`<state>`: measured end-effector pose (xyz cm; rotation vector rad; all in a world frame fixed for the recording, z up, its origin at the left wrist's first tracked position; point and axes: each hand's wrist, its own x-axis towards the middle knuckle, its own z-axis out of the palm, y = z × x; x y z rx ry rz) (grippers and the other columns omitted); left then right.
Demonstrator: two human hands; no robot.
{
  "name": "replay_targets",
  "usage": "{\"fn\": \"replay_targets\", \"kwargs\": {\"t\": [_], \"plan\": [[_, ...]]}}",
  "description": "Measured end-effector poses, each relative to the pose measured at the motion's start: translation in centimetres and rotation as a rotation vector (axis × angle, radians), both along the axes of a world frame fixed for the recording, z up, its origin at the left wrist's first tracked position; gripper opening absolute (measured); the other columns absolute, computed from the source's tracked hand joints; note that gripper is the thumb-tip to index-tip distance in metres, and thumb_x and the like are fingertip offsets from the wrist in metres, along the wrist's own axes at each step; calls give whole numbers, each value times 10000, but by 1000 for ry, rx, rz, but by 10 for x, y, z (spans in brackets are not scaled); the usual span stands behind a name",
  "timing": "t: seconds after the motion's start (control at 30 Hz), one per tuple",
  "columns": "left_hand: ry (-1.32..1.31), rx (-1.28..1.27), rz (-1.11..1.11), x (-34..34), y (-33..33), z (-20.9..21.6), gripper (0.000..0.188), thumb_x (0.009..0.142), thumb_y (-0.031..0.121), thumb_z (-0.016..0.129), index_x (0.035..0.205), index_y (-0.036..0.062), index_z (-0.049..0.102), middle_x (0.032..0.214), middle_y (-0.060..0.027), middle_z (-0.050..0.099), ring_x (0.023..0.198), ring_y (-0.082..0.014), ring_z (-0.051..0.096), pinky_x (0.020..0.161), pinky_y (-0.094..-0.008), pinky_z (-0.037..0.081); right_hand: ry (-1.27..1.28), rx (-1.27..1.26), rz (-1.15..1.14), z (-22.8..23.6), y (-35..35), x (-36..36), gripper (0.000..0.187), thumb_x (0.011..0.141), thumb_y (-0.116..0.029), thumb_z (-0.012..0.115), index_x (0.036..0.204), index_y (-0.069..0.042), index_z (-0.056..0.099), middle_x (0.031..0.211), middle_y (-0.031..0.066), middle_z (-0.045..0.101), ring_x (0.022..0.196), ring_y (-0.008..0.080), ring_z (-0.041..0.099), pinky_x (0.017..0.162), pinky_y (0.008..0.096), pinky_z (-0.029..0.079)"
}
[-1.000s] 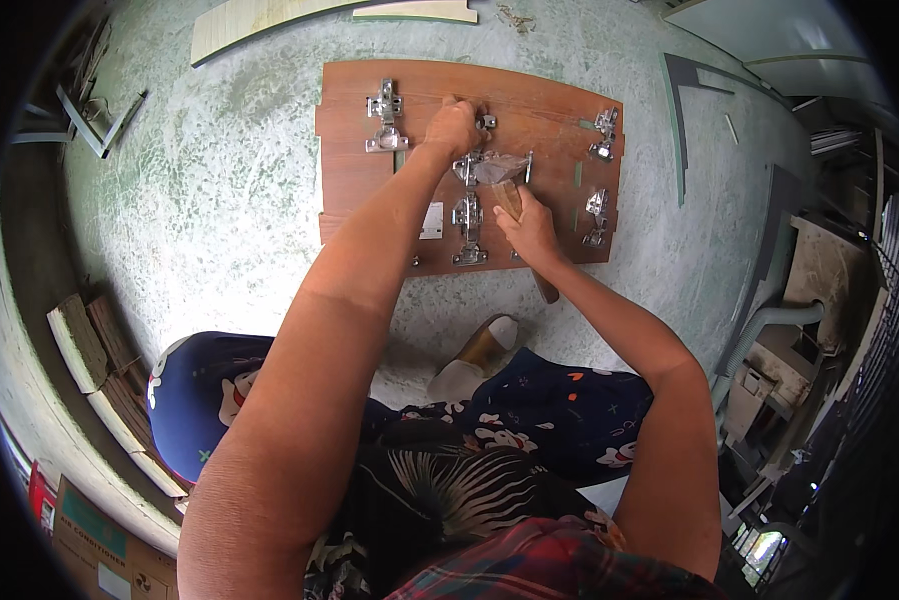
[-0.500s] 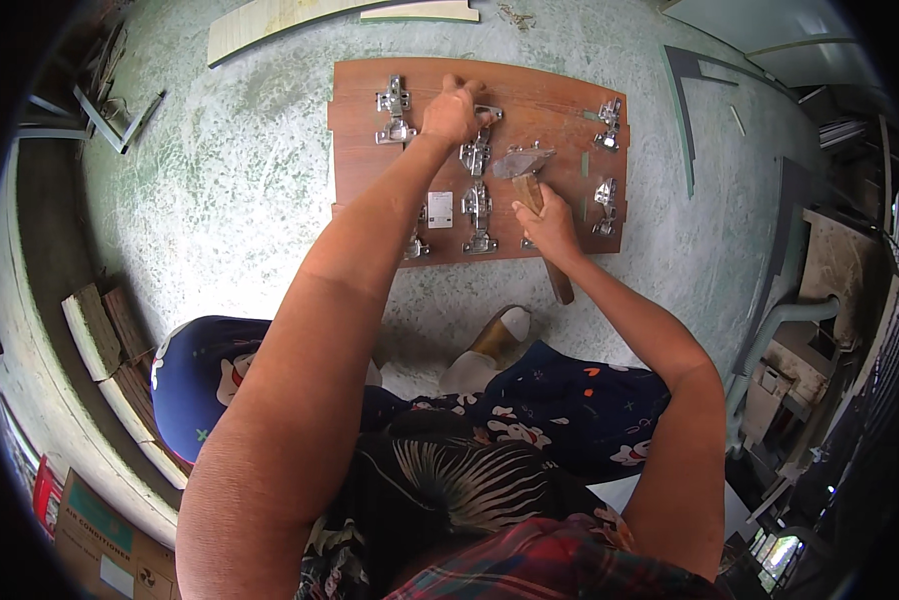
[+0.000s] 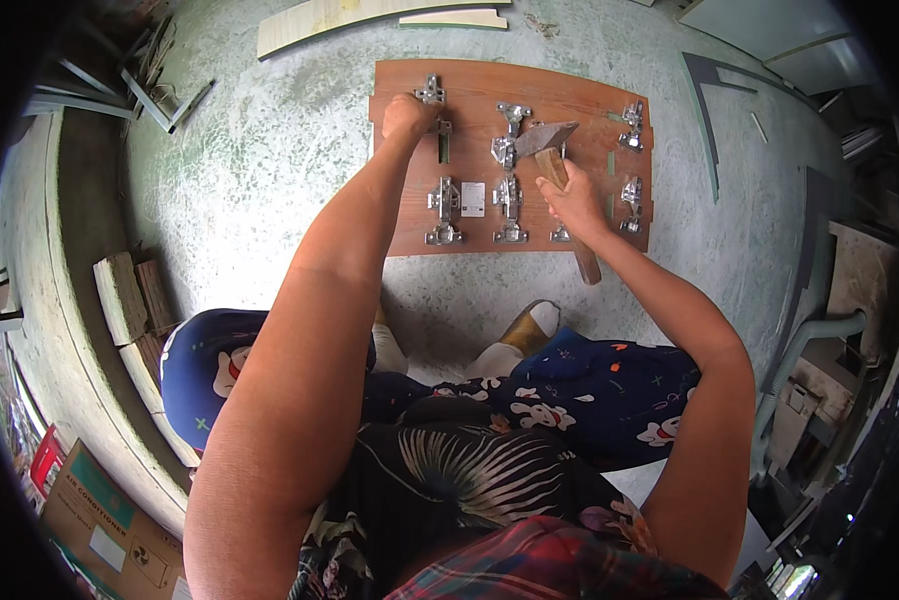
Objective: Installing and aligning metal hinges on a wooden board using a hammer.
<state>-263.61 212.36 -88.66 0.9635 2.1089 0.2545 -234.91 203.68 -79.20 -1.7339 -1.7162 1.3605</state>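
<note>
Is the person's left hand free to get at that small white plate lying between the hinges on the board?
Probably yes. The left hand rests at the top-left hinge, and the white plate lies uncovered just below on the wooden board. The right hand with its hammer stays off to the side.

One brown board (image 3: 579, 95) lies on the concrete floor, carrying about nine metal hinges (image 3: 443, 208), though the hands may hide others. One small white plate (image 3: 472, 198) sits among them. There is one hammer (image 3: 559, 170). Two hands are at work, the left hand (image 3: 407, 115) and the right hand (image 3: 572, 205). Two pale planks (image 3: 369, 14) lie beyond the board. About three wood blocks (image 3: 121, 297) rest at the left, and one cardboard box (image 3: 99, 520) stands lower left.
</note>
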Motion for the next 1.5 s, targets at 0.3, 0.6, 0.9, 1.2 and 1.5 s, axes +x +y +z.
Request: {"fn": "replay_targets", "kwargs": {"t": [0.3, 0.6, 0.9, 1.2, 1.5], "plan": [[-133, 86, 52, -4, 1, -9, 493, 696, 466, 768, 1016, 96, 711, 1014, -116, 707, 961, -240, 682, 823, -367, 544, -5, -10, 58, 14, -11, -8, 238, 839, -187, 652, 971, -3, 578, 643, 64, 577, 490, 136, 575, 457, 302, 478], [-178, 98, -39, 7, 0, -11, 532, 664, 449, 764, 1005, 46, 699, 1019, -130, 705, 983, -244, 677, 834, -365, 541, 13, -68, -9, 2, -10, 7, 206, 854, -181, 642, 945, -18, 554, 605, 11, 536, 468, 86, 537, 398, 265, 441], [-154, -36, -210, 9, 4, -14, 446, 666, 370, 763, 935, 20, 697, 906, -140, 711, 863, -247, 701, 749, -353, 555, -17, -93, 11, 3, -8, -2, 206, 854, -178, 644, 949, -20, 553, 612, 7, 542, 468, 85, 533, 395, 260, 440], [-243, -196, -336, 14, -1, 16, 271, 712, 278, 754, 618, 50, 641, 542, -62, 601, 425, -135, 538, 366, -266, 378, -103, -32, 178, 8, -5, -20, 230, 831, -190, 667, 896, -1, 553, 645, 104, 578, 492, 165, 567, 486, 342, 466], [-149, -144, -140, 0, 6, 4, 522, 708, 510, 745, 950, 48, 714, 897, -98, 713, 841, -205, 697, 732, -334, 555, -132, -94, 264, 5, 7, -48, 258, 820, -212, 669, 837, -6, 514, 646, 113, 569, 536, 192, 585, 526, 368, 458]]}}
